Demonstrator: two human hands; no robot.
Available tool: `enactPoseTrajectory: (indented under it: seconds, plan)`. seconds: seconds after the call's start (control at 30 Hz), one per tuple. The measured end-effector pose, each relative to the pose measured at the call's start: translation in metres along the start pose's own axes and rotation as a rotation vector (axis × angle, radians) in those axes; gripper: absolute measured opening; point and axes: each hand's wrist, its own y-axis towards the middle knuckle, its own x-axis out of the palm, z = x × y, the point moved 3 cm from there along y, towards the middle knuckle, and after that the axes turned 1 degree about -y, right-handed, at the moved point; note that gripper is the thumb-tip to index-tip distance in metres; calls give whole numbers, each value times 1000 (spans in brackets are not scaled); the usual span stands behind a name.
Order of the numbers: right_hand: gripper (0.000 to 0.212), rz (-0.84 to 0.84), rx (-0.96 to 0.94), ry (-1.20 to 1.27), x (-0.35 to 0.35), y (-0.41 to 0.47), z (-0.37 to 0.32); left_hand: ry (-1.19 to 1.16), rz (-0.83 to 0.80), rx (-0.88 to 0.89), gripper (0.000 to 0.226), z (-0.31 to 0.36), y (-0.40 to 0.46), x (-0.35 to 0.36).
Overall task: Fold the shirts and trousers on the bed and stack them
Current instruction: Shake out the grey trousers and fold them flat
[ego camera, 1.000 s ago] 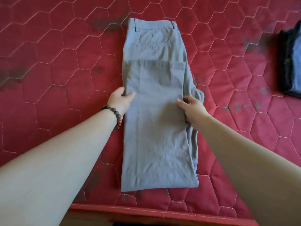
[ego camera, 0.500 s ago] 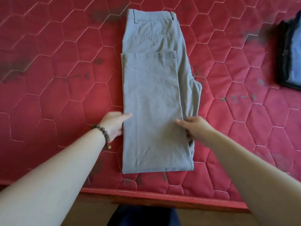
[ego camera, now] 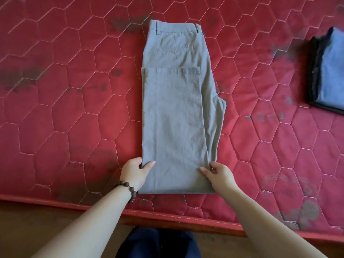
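- Grey trousers (ego camera: 176,112) are lying lengthwise on the red quilted bed (ego camera: 74,108), waistband at the far end, legs folded up over the seat so the hems are sitting just below the back pocket
- The fold edge of the trousers is lying nearest the person, close to the bed's front edge
- The left hand (ego camera: 135,172) is gripping the near left corner of the trousers, thumb lying on top of the cloth and fingers curled under the side edge
- The right hand (ego camera: 218,175) is pinching the near right edge, thumb pointing inward across the top layer and fingers bent round the side of the cloth
- Both forearms are reaching in from the bottom of the view, one on each side of the trousers
- A bracelet (ego camera: 128,189) of dark beads is sitting on the left wrist
- A part of the lower layer is bulging out past the right side of the top layer, about halfway up the trousers
- A pile (ego camera: 327,69) of folded clothes, blue cloth on top of dark cloth, is sitting on the bed at the right edge of the view, well apart from the trousers
- Dark smudges are showing on the bed cover in several places
- A wooden floor (ego camera: 37,224) and a dark blue garment (ego camera: 158,243) on the person are showing below the bed's front edge
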Motion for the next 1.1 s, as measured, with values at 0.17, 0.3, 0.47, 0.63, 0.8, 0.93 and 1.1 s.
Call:
enactPoseTrajectory:
  seconds: [0.17, 0.3, 0.47, 0.63, 0.8, 0.93, 1.1]
  plan:
    - [26, 481, -182, -299, 3, -10, -21, 329, 545, 273, 42, 29, -7, -10]
    - [54, 448, -714, -556, 40, 2, -54, 571, 278, 767, 51, 49, -8, 46]
    - [61, 322, -655, -674, 55, 25, -39, 745, 126, 768, 63, 30, 4, 68]
    - [67, 376, -518, -719, 45, 33, -37, 719, 210, 643, 73, 40, 29, 52]
    - [59, 300, -686, -768, 32, 82, -97, 777, 243, 727, 65, 90, 94, 28]
    - [56, 306, -747, -781, 16, 138, -150, 824, 290, 762, 63, 125, 151, 5]
    - [64, 392, -735, -841, -18, 189, -172, 804, 315, 775, 70, 142, 199, -23]
